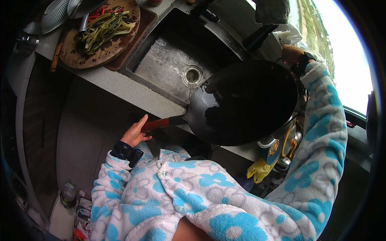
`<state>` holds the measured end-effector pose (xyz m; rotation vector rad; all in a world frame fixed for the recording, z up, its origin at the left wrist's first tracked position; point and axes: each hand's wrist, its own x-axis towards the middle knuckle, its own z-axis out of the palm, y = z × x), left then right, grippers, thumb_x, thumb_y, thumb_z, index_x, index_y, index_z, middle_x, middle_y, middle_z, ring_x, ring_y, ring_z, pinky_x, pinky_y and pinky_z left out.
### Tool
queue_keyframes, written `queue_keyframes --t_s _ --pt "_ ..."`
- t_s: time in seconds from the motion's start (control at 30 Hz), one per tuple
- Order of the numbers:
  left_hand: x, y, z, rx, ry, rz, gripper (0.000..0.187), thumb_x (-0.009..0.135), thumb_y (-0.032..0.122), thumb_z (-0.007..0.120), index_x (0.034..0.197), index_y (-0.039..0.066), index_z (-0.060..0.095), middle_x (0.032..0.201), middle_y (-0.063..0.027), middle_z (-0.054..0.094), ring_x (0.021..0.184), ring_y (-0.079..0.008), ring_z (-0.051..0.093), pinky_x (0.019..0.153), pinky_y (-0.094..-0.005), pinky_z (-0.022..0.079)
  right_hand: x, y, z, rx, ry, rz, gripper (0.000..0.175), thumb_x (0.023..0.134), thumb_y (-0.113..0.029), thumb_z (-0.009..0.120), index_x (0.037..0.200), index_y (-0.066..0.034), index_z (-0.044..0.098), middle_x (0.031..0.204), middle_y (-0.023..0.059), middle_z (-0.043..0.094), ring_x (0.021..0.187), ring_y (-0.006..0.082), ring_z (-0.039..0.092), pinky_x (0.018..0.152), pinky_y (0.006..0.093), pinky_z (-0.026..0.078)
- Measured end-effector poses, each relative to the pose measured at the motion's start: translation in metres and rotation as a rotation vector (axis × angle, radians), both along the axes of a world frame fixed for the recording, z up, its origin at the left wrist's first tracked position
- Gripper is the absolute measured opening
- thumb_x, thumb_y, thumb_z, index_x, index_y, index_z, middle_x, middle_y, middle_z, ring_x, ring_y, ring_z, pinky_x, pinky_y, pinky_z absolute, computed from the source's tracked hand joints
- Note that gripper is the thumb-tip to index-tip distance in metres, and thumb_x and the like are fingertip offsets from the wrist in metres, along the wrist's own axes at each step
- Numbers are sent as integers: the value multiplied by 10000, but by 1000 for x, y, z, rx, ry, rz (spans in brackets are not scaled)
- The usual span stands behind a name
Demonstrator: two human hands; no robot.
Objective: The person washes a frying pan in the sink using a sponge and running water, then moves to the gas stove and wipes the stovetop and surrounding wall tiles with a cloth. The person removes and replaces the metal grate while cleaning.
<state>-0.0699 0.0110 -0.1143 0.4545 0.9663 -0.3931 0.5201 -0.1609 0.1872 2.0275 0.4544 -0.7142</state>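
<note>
A large dark wok [247,102] is tilted over the right part of a sink [169,57], and water runs from its lip near the drain [192,75]. Some water still lies inside the wok by its near left wall. My left hand [135,133] is on the end of the wok's wooden handle [156,123], thumb along the top and fingers beneath. At the wok's far right rim is my right hand [291,54], closed about a part there that the hand mostly hides.
Left of the sink, a round wooden chopping board [72,51] bears leafy greens [105,30], red chillies [98,11] and a cleaver. A faucet [259,37] stands behind the sink. Right of the wok are bowls, a yellow plastic bag [261,171] and a window [346,45].
</note>
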Motion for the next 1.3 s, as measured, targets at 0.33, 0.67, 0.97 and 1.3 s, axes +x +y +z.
queue_keyframes --t_s 0.33,0.67,0.97,1.3 --pt "-2 28 37 199 -54 10 442 976 539 608 1001 100 651 940 -32 625 828 -148 568 723 -354 531 40 -44 -33 193 369 315 134 863 -139 681 925 -35 738 598 92 635 478 224 621 389 364 453" --pt "-6 37 103 587 -55 -64 422 1015 467 578 1040 58 681 972 -31 650 866 -119 589 746 -303 523 34 -61 -150 1032 54 -308 281 916 -67 610 1190 -41 663 1101 164 710 1056 275 683 945 378 514" --pt "-2 6 105 659 -66 -158 451 1006 459 605 1099 21 657 972 -33 602 897 -121 579 751 -316 541 63 -48 -228 1240 21 -162 334 948 -133 536 1229 -14 673 1129 254 698 1091 409 664 933 463 516" --pt "-12 -8 96 631 -66 -310 414 999 438 623 1088 36 664 938 -40 634 879 -128 615 757 -322 555 24 -29 -212 1520 -5 -287 407 853 -120 538 1217 21 652 1197 296 656 1152 428 624 998 433 488"
